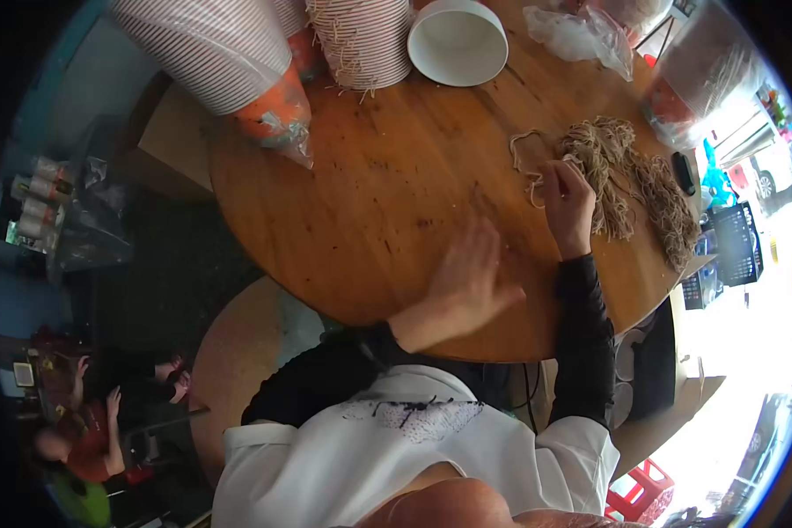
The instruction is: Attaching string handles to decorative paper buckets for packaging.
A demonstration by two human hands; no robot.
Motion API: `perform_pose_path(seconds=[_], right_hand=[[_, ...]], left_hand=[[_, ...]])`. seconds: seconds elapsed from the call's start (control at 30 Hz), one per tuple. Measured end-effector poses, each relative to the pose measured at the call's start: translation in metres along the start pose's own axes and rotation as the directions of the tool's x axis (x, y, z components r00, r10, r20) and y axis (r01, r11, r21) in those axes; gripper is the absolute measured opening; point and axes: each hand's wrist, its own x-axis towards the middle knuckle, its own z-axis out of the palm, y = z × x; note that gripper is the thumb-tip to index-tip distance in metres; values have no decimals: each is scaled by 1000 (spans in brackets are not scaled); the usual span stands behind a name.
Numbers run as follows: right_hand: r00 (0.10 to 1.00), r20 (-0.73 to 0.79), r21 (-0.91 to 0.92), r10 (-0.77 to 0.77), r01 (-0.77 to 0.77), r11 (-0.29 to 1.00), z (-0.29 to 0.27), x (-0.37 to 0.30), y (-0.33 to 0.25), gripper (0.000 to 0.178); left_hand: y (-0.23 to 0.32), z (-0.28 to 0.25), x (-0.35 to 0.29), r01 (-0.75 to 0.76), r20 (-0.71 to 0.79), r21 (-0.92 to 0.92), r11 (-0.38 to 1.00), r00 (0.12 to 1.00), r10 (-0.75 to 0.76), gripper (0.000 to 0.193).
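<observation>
My left hand is over the near middle of the round wooden table, blurred by motion, its fingers stretched out and the thumb apart. Nothing shows in it. My right hand is closed, fingers curled, beside a tangled heap of beige strings. Whether it grips a strand I cannot make out. A browner bundle of strings lies to the right of that heap. Loose strands curl on the wood just left of my right hand.
At the back stand a stack of paper bowls with strings on it, a white bowl and a bagged stack of bowls. Another bagged stack is at the right edge, near a dark object. Another person sits at lower left.
</observation>
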Motion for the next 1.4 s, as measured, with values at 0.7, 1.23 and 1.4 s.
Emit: perform_pose_path(seconds=[0.7, 1.23, 1.4], right_hand=[[910, -390, 83, 138, -114, 990, -78, 12, 26, 18], [911, -411, 36, 34, -21, 999, -85, 16, 3, 12], [905, -425, -15, -1, -5, 1000, -89, 16, 6, 11]], left_hand=[[-23, 20, 116, -416, -154, -270, 868, 909, 387, 48], [-185, -30, 236, 22, 46, 224, 974, 998, -33, 70], [-133, -9, 171, -443, 145, 179, 878, 895, 422, 63]])
